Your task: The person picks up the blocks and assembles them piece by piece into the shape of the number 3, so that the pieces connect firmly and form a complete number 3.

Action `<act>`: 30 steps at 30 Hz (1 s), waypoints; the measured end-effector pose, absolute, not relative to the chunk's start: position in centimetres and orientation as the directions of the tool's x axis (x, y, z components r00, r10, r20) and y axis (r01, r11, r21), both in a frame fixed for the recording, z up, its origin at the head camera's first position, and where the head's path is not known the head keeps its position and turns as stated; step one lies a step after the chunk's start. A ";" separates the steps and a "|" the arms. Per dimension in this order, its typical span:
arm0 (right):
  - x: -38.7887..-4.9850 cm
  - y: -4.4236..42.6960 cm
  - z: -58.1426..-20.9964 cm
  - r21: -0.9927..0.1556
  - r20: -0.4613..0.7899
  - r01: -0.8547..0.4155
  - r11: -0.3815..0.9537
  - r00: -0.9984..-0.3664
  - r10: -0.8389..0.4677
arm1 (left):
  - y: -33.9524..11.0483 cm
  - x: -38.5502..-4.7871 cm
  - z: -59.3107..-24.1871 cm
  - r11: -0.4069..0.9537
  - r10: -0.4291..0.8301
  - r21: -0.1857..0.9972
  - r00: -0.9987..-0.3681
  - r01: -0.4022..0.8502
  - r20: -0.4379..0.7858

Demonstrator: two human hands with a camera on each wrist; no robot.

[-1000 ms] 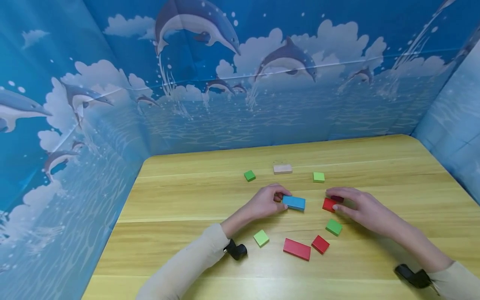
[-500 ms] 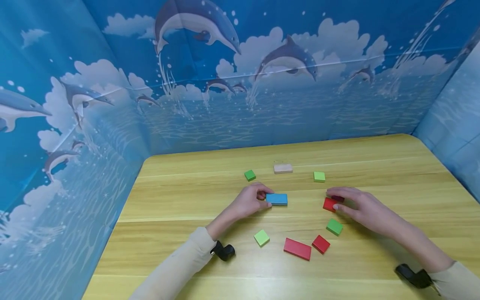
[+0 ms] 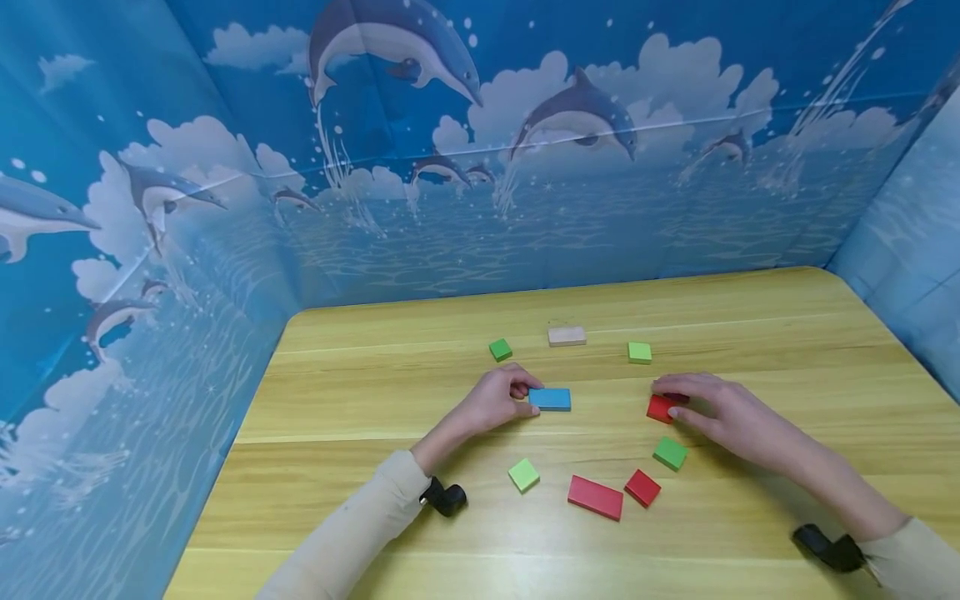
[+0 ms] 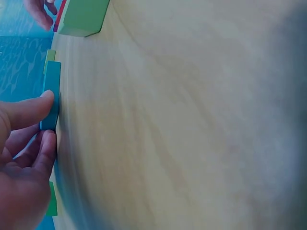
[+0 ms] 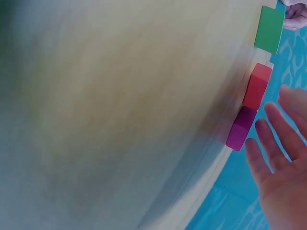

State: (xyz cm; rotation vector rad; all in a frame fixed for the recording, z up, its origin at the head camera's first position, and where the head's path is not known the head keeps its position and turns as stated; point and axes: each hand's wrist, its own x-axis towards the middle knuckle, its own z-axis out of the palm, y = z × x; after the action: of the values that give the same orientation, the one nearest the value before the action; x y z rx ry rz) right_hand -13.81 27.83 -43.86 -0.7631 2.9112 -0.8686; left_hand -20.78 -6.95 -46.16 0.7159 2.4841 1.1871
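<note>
My left hand (image 3: 496,400) holds a blue rectangular block (image 3: 552,400) by its left end, thumb on the near side and fingers on the far side. The left wrist view shows the thumb against the blue block (image 4: 53,81), which lies on the tabletop. Farther right, my right hand (image 3: 723,412) hovers by a small red block (image 3: 659,408), its thumb near the block's right edge. From the right wrist, the red block (image 5: 257,87) touches a purple block (image 5: 241,129); the fingers beside them are extended and loosely spread.
Green (image 3: 671,452), red (image 3: 642,487) and long red (image 3: 596,497) blocks lie nearer, with a light green block (image 3: 523,476) to their left. Farther back are a green block (image 3: 500,349), a pale pinkish block (image 3: 566,336) and another light green block (image 3: 639,352). A dolphin-print curtain (image 3: 450,242) borders the table.
My left hand has drawn the blue block leftward, away from the red block, and straightened its angle; it moved only slightly lately. My right hand has stayed nearly in place.
</note>
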 end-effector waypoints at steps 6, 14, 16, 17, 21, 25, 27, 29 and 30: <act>-14.3 28.1 -43.8 -0.519 0.081 -0.468 0.715 -0.860 -0.505 | -7.1 -20.9 -46.2 0.528 0.564 0.789 -0.824 0.315 -0.048; -15.3 28.7 -43.4 -0.558 -0.026 -0.469 0.685 -0.815 -0.579 | -7.1 -20.9 -46.3 0.513 0.571 0.803 -0.819 0.304 -0.054; -15.4 28.8 -43.3 -0.559 -0.039 -0.467 0.685 -0.811 -0.584 | -7.2 -21.0 -46.3 0.507 0.576 0.805 -0.816 0.308 -0.051; -15.4 28.8 -43.3 -0.558 -0.041 -0.471 0.683 -0.806 -0.590 | -7.2 -21.0 -46.3 0.506 0.577 0.806 -0.815 0.307 -0.052; -15.6 28.8 -43.4 -0.549 -0.038 -0.490 0.677 -0.795 -0.606 | -7.3 -21.1 -46.4 0.502 0.582 0.808 -0.811 0.308 -0.053; -15.6 28.6 -43.6 -0.523 -0.019 -0.510 0.683 -0.795 -0.607 | -7.3 -21.1 -46.6 0.503 0.580 0.810 -0.813 0.301 -0.058; -15.5 28.5 -43.8 -0.503 0.002 -0.524 0.687 -0.796 -0.606 | -7.3 -21.1 -46.7 0.499 0.579 0.813 -0.813 0.298 -0.058; -15.5 28.2 -43.9 -0.482 0.030 -0.540 0.690 -0.797 -0.603 | -7.3 -21.2 -46.8 0.499 0.578 0.814 -0.814 0.297 -0.057; -15.5 28.1 -44.0 -0.473 0.041 -0.548 0.690 -0.796 -0.604 | -7.3 -21.2 -46.8 0.498 0.579 0.814 -0.814 0.299 -0.055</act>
State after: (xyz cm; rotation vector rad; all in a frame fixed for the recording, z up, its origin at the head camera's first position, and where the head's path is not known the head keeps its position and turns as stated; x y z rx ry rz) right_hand -15.52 28.14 -44.00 -0.9508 2.7782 -0.7190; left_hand -21.16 -7.29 -46.81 0.7364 2.4245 1.2251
